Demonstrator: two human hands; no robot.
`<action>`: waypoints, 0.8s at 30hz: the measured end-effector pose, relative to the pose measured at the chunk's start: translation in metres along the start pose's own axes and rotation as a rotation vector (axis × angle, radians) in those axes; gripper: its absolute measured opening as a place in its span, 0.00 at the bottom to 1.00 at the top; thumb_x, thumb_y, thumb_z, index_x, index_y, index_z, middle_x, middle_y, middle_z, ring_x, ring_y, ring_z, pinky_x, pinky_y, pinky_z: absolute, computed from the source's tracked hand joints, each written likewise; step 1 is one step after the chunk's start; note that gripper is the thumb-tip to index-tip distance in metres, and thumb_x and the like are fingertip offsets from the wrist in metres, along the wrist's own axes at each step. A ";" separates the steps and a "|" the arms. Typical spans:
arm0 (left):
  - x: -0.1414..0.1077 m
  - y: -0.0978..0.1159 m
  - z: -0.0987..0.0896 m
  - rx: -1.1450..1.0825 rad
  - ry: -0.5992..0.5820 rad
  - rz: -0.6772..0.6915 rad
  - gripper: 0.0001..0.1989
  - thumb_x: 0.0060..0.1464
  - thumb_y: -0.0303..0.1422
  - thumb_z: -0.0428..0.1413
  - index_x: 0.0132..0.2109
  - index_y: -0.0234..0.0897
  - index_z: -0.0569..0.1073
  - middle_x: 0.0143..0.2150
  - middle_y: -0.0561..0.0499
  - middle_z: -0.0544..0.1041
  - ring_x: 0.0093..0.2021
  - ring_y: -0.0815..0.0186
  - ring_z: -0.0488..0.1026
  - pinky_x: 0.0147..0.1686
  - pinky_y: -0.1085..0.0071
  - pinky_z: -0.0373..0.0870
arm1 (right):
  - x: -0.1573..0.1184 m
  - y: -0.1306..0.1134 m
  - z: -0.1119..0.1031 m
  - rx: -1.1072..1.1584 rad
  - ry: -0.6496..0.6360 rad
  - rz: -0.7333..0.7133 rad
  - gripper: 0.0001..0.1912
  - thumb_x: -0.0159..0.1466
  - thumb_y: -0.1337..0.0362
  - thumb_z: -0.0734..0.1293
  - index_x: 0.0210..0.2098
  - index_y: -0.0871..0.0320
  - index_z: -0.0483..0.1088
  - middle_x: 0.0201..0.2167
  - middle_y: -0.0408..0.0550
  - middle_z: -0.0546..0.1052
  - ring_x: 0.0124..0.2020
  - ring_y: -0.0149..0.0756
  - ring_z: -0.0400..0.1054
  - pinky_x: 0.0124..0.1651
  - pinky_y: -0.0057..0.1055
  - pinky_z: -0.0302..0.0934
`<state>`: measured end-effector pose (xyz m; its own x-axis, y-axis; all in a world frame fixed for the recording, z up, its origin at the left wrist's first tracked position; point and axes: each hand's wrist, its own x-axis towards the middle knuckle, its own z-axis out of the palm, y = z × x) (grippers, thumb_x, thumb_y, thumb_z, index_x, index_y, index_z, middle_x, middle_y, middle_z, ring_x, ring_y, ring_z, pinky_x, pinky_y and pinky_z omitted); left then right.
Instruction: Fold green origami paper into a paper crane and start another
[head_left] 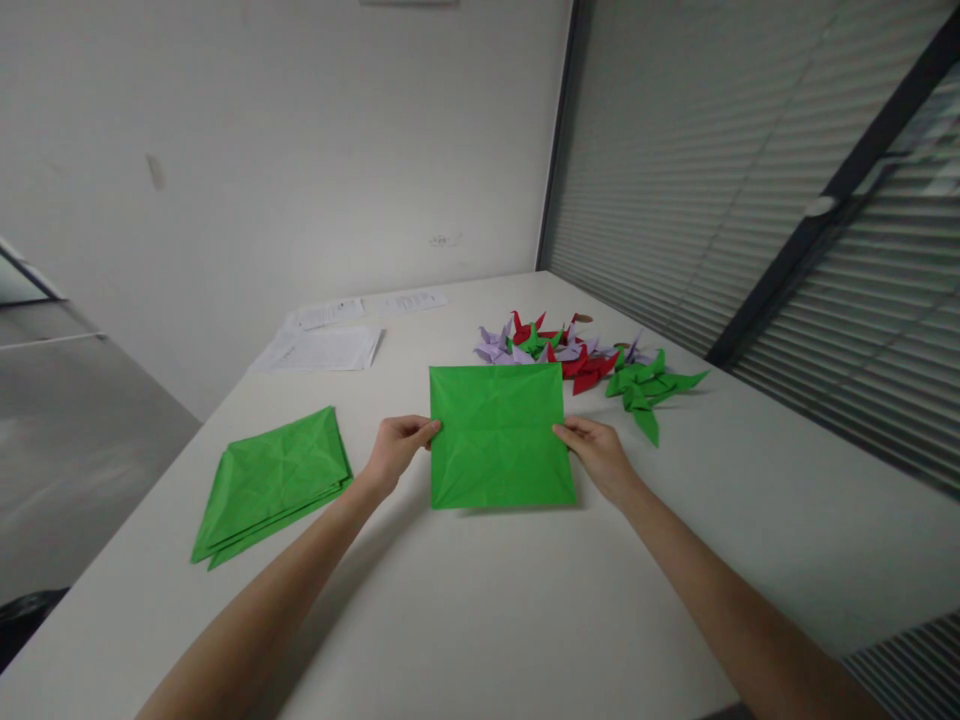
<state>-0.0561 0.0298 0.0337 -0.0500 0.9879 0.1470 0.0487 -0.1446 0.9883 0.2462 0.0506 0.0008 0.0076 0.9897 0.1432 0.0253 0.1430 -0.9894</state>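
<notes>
A square green sheet [501, 436] with crease lines is held up over the white table [480, 620]. My left hand [400, 448] pinches its left edge between thumb and fingers. At the right edge, my right hand [596, 450] grips the same sheet in a pinch. The sheet is spread nearly flat between both hands, its lower edge just above the tabletop. Left of my left forearm lies a stack of creased green sheets [274, 475], slightly fanned at the bottom.
Folded paper shapes in green [646, 385], red [589, 370] and purple [493, 345] lie in a cluster behind and right of the sheet. Printed white papers [326, 348] rest at the back left. A wall and a window with blinds [697, 180] border the table.
</notes>
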 end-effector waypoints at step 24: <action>-0.001 0.007 0.000 -0.073 -0.038 0.068 0.22 0.46 0.36 0.64 0.48 0.38 0.70 0.20 0.61 0.67 0.24 0.72 0.65 0.27 0.76 0.63 | -0.001 0.000 0.000 0.103 -0.051 -0.040 0.32 0.52 0.55 0.73 0.55 0.50 0.65 0.19 0.33 0.68 0.21 0.28 0.62 0.26 0.26 0.56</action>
<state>-0.0552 0.0275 0.0402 -0.0116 0.9768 0.2139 -0.0226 -0.2141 0.9765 0.2467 0.0497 0.0007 -0.0427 0.9820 0.1838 -0.0779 0.1801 -0.9805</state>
